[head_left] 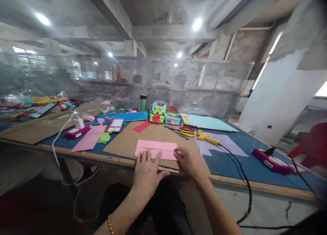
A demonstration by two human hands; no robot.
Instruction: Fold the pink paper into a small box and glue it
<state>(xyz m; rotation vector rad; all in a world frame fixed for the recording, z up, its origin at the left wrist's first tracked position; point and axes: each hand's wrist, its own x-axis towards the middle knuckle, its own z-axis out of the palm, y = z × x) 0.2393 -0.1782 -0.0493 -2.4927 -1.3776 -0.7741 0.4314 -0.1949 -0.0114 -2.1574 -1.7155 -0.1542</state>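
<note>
Under both hands, at the near table edge, lies a pink paper sheet on a brown cardboard mat; left hand flat, fingers spread, pressing the sheet's near left part; right hand palm down, fingers loosely curled on its near right corner, gripping nothing. One fold line already runs along the sheet; judged partway, sheet uncut and unglued. Beyond the right hand: scissors, yellow glue gun on lilac paper, its black cord trailing off the edge beside the right forearm; could snag. Farther ahead: finished small gift boxes, a dark flask. Left of the left hand: loose pink paper, green scraps.
</note>
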